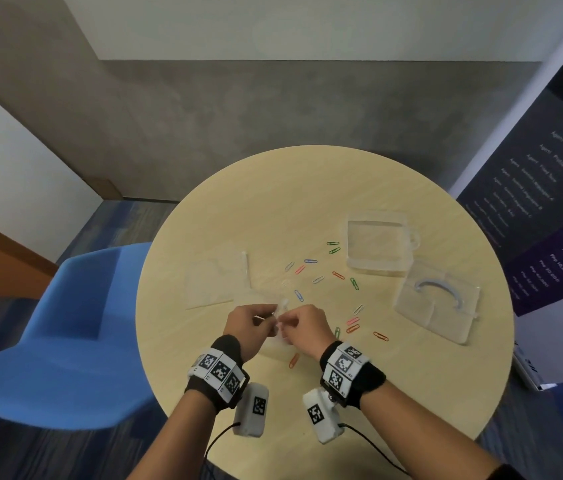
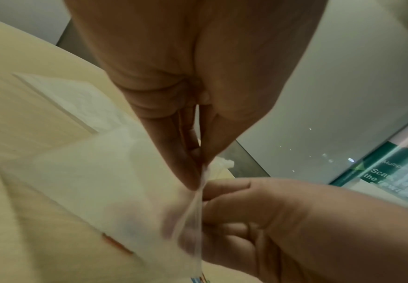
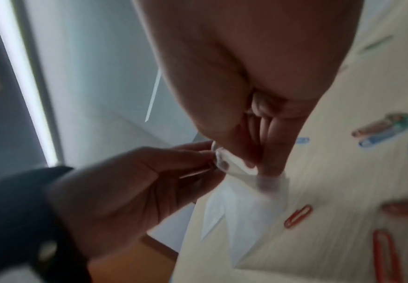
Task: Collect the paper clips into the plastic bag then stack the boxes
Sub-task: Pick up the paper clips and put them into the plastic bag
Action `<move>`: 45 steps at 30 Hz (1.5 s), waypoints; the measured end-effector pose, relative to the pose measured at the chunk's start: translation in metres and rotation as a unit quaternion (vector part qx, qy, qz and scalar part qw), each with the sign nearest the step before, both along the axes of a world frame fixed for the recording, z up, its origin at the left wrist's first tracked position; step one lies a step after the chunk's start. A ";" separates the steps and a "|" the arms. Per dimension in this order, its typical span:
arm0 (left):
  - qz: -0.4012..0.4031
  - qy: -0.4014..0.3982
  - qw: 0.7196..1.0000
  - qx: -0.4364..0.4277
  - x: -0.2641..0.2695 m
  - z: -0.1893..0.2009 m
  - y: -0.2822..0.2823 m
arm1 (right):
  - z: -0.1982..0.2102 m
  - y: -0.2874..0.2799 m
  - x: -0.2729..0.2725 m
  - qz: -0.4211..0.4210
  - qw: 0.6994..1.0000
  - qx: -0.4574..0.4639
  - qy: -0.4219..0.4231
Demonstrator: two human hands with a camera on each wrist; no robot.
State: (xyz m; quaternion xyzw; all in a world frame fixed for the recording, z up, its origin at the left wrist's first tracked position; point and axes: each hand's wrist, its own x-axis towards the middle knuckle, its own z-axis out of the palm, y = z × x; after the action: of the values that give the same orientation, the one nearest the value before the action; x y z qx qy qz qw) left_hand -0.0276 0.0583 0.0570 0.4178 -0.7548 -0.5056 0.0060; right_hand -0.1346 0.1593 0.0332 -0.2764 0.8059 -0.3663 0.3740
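Both hands hold a small clear plastic bag (image 1: 280,332) above the table's near part. My left hand (image 1: 251,323) pinches one side of the bag's top edge (image 2: 195,201) and my right hand (image 1: 302,325) pinches the other (image 3: 234,168). Several coloured paper clips (image 1: 338,275) lie scattered over the middle of the round table; an orange clip (image 1: 294,360) lies just below the hands (image 3: 297,216). A clear plastic box (image 1: 378,247) stands at the right, and a second clear box (image 1: 437,303) with a curved piece inside lies nearer.
The round beige table (image 1: 273,209) has another flat clear plastic bag (image 1: 217,284) lying to the left of the hands. A blue chair (image 1: 65,334) stands at the table's left. A dark printed banner (image 1: 550,188) stands at the right.
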 end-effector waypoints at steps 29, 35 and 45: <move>0.083 -0.035 0.995 -0.045 0.041 0.012 -0.039 | -0.053 -0.064 -0.063 0.316 0.845 0.128 0.412; 0.064 -0.048 0.997 -0.011 0.037 -0.001 -0.024 | -0.050 -0.003 -0.035 0.360 0.801 0.085 0.471; 0.038 -0.060 0.997 -0.009 0.031 -0.002 -0.009 | -0.035 0.020 -0.034 0.355 0.841 0.105 0.395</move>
State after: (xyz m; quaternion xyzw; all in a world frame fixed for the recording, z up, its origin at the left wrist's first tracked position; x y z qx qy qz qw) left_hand 0.0034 0.0495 0.0549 0.4757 -0.7417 -0.4726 -0.0162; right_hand -0.1686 0.1794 -0.0018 -0.6237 0.7660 0.0187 0.1547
